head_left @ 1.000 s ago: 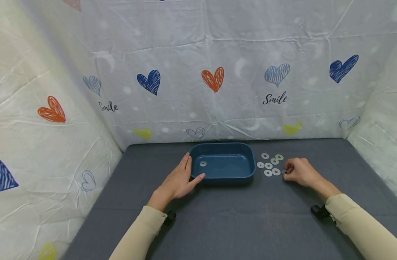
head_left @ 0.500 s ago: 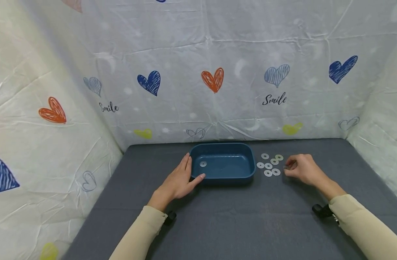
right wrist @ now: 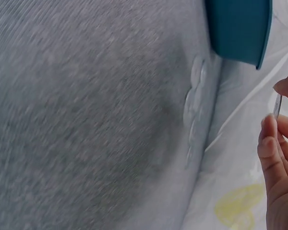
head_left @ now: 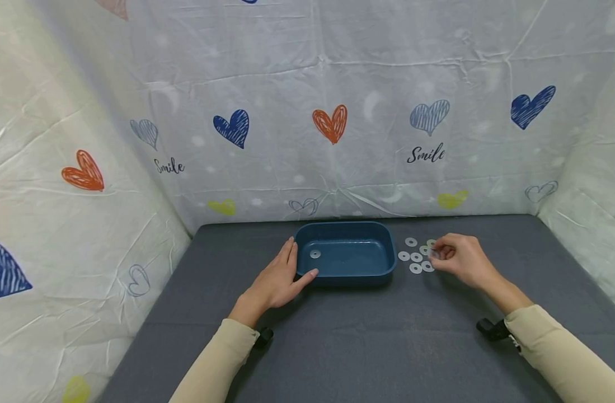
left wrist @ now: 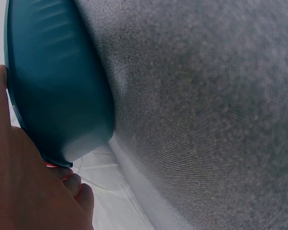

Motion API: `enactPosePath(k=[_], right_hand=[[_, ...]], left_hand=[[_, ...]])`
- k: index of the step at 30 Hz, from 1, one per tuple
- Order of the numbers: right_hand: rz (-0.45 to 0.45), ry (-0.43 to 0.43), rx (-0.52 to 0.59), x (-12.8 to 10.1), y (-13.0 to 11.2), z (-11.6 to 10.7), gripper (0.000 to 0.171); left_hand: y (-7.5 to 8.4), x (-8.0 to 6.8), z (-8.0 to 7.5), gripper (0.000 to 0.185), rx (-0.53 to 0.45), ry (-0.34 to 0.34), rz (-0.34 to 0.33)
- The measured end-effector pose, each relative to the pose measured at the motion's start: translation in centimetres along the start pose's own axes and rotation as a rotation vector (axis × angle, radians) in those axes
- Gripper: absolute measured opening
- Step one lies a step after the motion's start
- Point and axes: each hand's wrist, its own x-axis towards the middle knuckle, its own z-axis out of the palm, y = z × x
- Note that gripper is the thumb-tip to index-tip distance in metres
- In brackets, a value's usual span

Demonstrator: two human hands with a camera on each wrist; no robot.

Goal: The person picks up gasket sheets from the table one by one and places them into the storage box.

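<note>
A blue rectangular tray (head_left: 345,280) stands on the table, one flat metal washer (head_left: 314,254) lying inside near its left end. My left hand (head_left: 274,280) rests against the tray's left end, fingers straight along the side and thumb at the front rim. Between thumb and fingertips my right hand (head_left: 465,262) pinches another washer (right wrist: 278,105), raised off the table and seen edge-on in the right wrist view. Below and left of that hand, several loose washers (head_left: 404,256) lie flat beside the tray's right end; the hand partly covers some of them.
Grey cloth (head_left: 357,341) covers the table, its far edge just behind the tray. A white curtain (head_left: 277,162) printed with hearts hangs behind and at both sides. Each wrist wears a black band device (head_left: 492,329).
My right hand has picked a washer up off the table, lifted it and moved left over the loose washers. The left hand and the tray stay put.
</note>
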Motion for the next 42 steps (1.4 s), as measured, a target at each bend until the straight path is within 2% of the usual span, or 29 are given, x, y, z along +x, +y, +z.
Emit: enactPosePath(k=[6,14,21,42], right_hand=[[-0.040,0.012,0.036,0.4,-0.5,0.4,0.019],[-0.079,0.020,0.028,1.1,-1.2,0.9,0.016],[-0.095,0.004,0.076,2.1,-2.2,1.3,0.016],[-0.173,-0.050,0.134,4.9,-5.4,4.7,0.015]], left_hand=[[0.1,0.0,0.0,0.104,-0.002,-0.006,-0.004],[0.1,0.0,0.1,0.104,-0.002,0.002,0.003],[0.1,0.1,0.1,0.104,-0.008,0.005,0.001],[-0.2,-0.1,0.1,0.104,-0.007,0.007,0.005]])
